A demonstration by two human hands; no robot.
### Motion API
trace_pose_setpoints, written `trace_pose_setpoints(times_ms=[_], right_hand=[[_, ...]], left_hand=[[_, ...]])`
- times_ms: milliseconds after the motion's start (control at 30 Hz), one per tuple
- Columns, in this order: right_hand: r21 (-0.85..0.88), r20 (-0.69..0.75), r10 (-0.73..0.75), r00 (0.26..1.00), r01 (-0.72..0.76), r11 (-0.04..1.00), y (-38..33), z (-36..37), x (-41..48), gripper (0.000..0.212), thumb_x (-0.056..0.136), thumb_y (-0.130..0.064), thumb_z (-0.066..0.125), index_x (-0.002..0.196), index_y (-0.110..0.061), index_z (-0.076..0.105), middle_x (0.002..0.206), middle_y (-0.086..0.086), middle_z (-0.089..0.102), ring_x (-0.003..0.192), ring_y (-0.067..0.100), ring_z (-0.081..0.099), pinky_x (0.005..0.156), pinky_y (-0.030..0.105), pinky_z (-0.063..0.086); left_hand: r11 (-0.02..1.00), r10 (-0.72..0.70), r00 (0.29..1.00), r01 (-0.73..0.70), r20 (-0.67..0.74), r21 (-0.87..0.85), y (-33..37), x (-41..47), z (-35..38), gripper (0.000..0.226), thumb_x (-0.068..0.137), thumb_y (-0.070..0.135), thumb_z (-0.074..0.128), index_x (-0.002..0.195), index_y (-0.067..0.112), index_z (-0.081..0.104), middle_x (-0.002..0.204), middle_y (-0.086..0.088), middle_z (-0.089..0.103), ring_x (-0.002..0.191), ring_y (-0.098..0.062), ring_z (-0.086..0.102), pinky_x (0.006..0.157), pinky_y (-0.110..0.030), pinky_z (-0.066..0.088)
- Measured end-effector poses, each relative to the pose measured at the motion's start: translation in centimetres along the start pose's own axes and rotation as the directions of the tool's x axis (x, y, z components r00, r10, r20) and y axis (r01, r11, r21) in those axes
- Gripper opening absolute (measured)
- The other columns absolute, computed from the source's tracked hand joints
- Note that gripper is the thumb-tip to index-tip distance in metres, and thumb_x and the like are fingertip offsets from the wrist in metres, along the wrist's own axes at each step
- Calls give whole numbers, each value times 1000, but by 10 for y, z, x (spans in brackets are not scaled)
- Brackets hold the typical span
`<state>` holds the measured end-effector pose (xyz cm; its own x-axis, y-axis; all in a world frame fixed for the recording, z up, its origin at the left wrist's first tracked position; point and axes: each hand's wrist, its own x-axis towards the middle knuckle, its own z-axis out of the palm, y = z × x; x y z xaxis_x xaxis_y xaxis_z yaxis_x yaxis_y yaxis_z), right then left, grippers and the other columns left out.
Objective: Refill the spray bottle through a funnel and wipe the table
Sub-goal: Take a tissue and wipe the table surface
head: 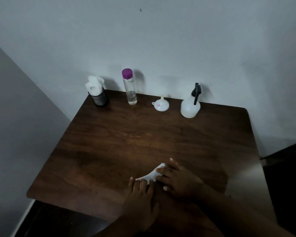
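Near the front edge of the worktop (126, 142), we find the white tissue (154, 174) lying stretched between both hands. The left hand (141, 190) presses its near end with flat fingers; the right hand (178, 180) presses the far end with fingers spread. Neither hand grips anything.

Hazards, in our judgement:
- The tissue is thin and pulled two ways; uneven pressure could tear or bunch it.
- A stroke toward us could push it off the edge.
- A long stroke toward the wall could topple the tall, narrow clear bottle (130, 88).

Containers, all well apart from the hands at the back:
- Spray bottle (190, 104): trigger head fitted; its level cannot be read through the cloudy wall.
- Funnel (160, 105): mouth down, spout up, holding nothing.
- Clear bottle: purple cap on, clear liquid in the lowest part only.
- Dark holder (99, 98): stuffed with white tissues.
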<state>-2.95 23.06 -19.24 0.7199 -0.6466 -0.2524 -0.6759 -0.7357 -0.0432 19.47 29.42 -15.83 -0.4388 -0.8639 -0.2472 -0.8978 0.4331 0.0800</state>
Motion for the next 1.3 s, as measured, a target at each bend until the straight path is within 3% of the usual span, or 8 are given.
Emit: trace_pose_setpoints(times_ms=[167, 333, 467, 733, 867, 1033, 1233, 1300], right_hand=[[23, 42, 88, 995, -89, 996, 16, 3, -41, 56, 104, -47, 32, 156, -25, 32, 165, 7, 25, 154, 23, 16, 116, 52, -23], [-61, 27, 184, 983, -182, 981, 27, 0, -83, 49, 94, -50, 55, 138, -30, 60, 148, 2, 54, 137, 22, 51, 114, 59, 16], [26, 19, 263, 965, -263, 964, 32, 5, -116, 51, 102, -45, 42, 149, -27, 46, 161, 6, 35, 149, 26, 33, 117, 57, -4], [165, 87, 476, 875, -484, 859, 16, 17, -155, 46, 87, -54, 58, 129, -37, 66, 139, -3, 63, 122, 15, 64, 102, 43, 48], [241, 60, 536, 842, -533, 811, -7, 21, -153, 44, 90, -52, 43, 121, -37, 70, 133, -1, 67, 113, 15, 69, 92, 40, 54], [258, 31, 636, 771, -621, 740, -36, 14, -145, 40, 84, -50, 50, 105, -33, 79, 116, -1, 76, 100, 16, 74, 80, 38, 58], [312, -23, 720, 693, -679, 664, -77, 7, -124, 41, 83, -46, 47, 101, -29, 80, 107, -1, 77, 92, 17, 75, 75, 39, 58], [335, -21, 732, 680, -685, 646, -90, 5, -113, 39, 83, -47, 48, 103, -32, 78, 108, -5, 76, 91, 14, 74, 73, 37, 58]], left_hand=[[997, 83, 994, -83, -68, 9, 34, 17, -1, 69, 76, 56, 63, 128, 12, 73, 115, -10, 73, 108, -33, 71, 106, -62, 51], [990, 140, 987, -142, -82, -15, 65, 34, -1, 68, 86, 55, 53, 141, 16, 63, 131, -8, 66, 125, -31, 61, 120, -60, 36], [975, 221, 972, -221, -80, 6, 85, 46, 4, 66, 87, 54, 54, 139, 16, 65, 131, -8, 67, 125, -31, 62, 121, -60, 34], [940, 333, 941, -328, -55, 92, 106, 58, 7, 61, 86, 53, 56, 136, 20, 66, 126, -11, 71, 120, -32, 66, 121, -52, 21], [924, 371, 928, -363, -43, 121, 97, 58, 7, 62, 91, 51, 52, 145, 22, 58, 134, -10, 67, 129, -32, 62, 123, -53, 16], [880, 453, 892, -447, 1, 163, 82, 58, 5, 58, 87, 51, 55, 138, 25, 64, 124, -5, 71, 121, -28, 67, 125, -52, 26], [805, 559, 829, -551, 29, 222, 50, 58, -4, 59, 97, 50, 40, 147, 24, 58, 140, -9, 64, 136, -30, 56, 127, -57, 22], [773, 588, 806, -586, 70, 242, 34, 58, -8, 55, 95, 53, 48, 142, 28, 63, 136, -4, 68, 132, -25, 61, 123, -56, 34]])
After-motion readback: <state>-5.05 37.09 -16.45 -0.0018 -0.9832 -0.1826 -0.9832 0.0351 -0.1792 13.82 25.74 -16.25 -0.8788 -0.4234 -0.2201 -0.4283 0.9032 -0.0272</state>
